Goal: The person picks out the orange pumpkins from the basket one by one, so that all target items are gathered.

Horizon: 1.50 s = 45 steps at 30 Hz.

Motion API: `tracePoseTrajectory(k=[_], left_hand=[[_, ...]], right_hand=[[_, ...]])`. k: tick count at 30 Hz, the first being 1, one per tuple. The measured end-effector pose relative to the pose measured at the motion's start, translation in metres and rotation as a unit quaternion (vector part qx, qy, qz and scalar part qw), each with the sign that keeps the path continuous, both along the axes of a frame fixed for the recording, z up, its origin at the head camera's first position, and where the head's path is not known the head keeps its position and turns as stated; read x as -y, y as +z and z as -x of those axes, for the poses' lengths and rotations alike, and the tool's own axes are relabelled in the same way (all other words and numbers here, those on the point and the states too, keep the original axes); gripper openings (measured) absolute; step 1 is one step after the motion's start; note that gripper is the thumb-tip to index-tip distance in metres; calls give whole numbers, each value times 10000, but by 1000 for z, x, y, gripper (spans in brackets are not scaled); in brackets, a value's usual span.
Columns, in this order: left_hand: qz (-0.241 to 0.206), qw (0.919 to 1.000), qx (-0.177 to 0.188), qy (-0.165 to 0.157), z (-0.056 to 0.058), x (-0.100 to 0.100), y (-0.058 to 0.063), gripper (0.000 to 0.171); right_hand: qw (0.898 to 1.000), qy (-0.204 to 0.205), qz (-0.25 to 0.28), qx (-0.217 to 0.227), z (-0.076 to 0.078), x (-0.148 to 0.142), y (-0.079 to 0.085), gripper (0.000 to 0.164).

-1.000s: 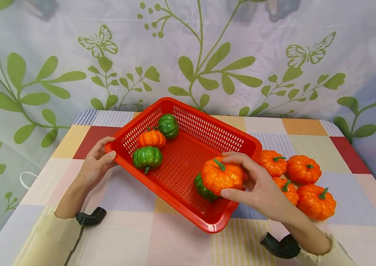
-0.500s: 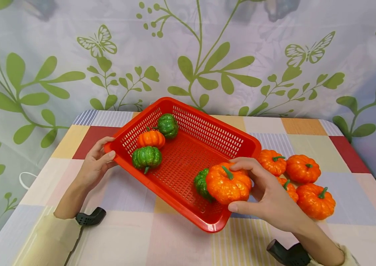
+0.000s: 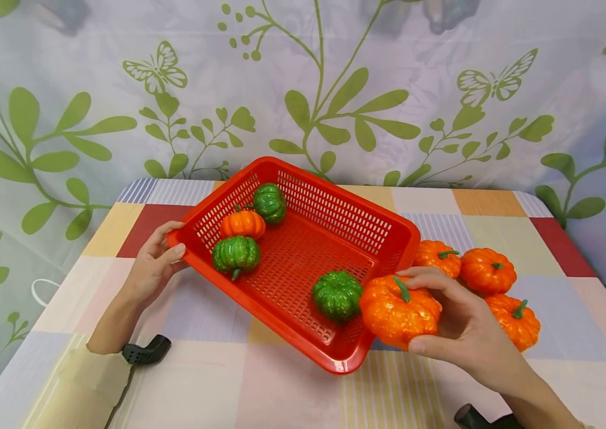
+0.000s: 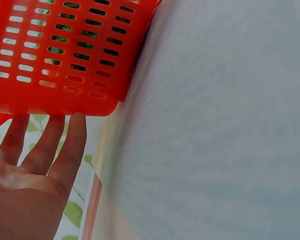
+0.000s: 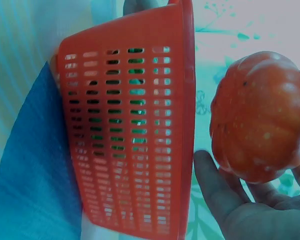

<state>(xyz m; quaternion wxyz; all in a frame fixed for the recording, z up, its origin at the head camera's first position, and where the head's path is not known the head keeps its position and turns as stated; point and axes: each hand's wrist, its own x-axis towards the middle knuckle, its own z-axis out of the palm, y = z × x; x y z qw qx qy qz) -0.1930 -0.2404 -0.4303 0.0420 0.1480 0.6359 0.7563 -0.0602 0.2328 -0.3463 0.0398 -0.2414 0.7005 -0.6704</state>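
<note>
My left hand pinches the left corner rim of a red plastic basket with perforated sides. In the left wrist view its fingers reach up to the rim. My right hand grips an orange toy pumpkin with a green stem, thumb in front and fingers behind. The pumpkin overlaps the basket's right end; in the right wrist view it hangs beside the rim. Inside the basket sit a green pumpkin near the right end, and a smaller orange pumpkin between two green pumpkins on the left.
Right of the basket, several orange pumpkins stand on the checked tablecloth, partly covered by my right hand. A leaf-patterned curtain hangs behind the table. A white cable loop shows at the left table edge.
My right hand has carried the orange pumpkin rightward and toward me, from over the basket to its right end, uncovering the green pumpkin. The left hand and basket stay put.
</note>
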Motion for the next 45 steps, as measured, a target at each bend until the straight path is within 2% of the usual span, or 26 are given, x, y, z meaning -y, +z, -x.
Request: tracePoseTrajectory(k=[3, 8, 14, 20, 26, 31, 34, 40, 45], left_hand=[[0, 10000, -3, 14, 0, -1, 0, 37], [-18, 10000, -24, 8, -1, -2, 0, 37], [-16, 10000, -25, 5, -1, 0, -1, 37], [26, 10000, -27, 42, 0, 1, -1, 38], [-36, 10000, -7, 60, 0, 1, 0, 38], [-21, 10000, 0, 76, 1, 2, -1, 38], [-24, 10000, -4, 46, 1, 1, -2, 37], [-54, 10000, -6, 5, -1, 0, -3, 37], [-22, 10000, -31, 19, 0, 0, -3, 37]], right_hand=[[9999, -60, -34, -127, -3, -6, -3, 61], [9985, -316, -440, -118, -9, -12, -6, 62], [9989, -159, -285, -331, -11, -21, -12, 58], [9984, -250, -424, -272, -18, -29, -17, 61], [9935, -514, -1012, -15, -24, -39, -21, 62], [9893, -550, -1351, 73, -28, -49, -26, 60], [9857, -573, -1585, 2, -31, -55, -32, 61], [9807, -327, -1898, -338, -36, -71, -52, 66], [9792, -236, -2009, -128, -40, -88, -68, 63]])
